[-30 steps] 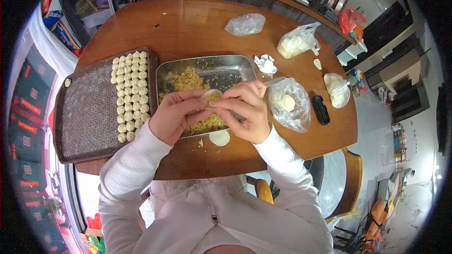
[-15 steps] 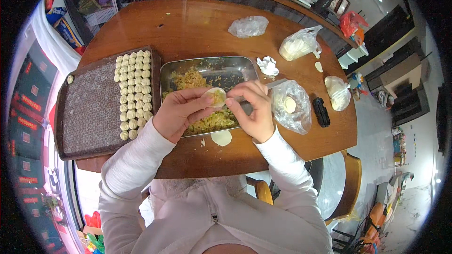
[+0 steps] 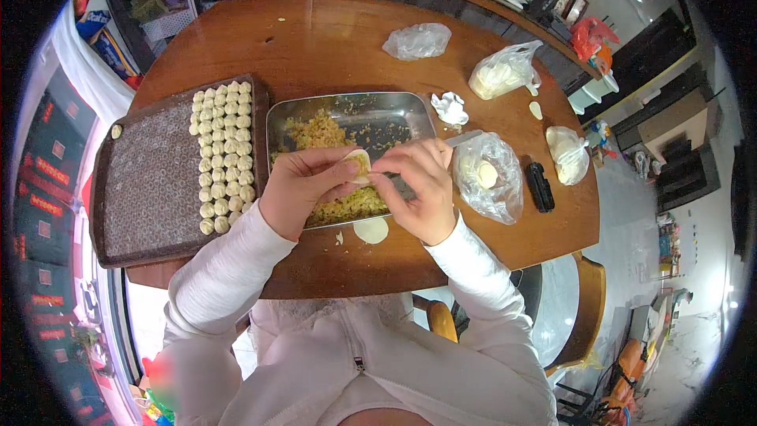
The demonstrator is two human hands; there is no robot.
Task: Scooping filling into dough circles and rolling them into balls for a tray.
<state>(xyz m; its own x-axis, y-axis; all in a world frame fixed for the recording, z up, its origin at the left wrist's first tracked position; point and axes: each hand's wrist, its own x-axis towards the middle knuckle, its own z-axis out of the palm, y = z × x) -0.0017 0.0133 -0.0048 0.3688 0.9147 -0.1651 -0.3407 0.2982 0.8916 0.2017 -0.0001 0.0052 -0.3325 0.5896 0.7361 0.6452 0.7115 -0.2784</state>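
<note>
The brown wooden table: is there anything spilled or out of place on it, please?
Slightly, yes. Small pale crumbs lie on the brown wooden table outside the rectangular silver metal tray, like spilled scraps. One small pale dumpling sits alone in the far left corner of the dark rectangular tray, apart from the packed rows.

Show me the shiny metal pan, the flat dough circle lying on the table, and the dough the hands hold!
Metal pan (image 3: 378,103): head view, on its bare far wall.
Flat dough circle (image 3: 371,230): head view, on its middle.
Held dough (image 3: 362,162): head view, on its filling.
</note>
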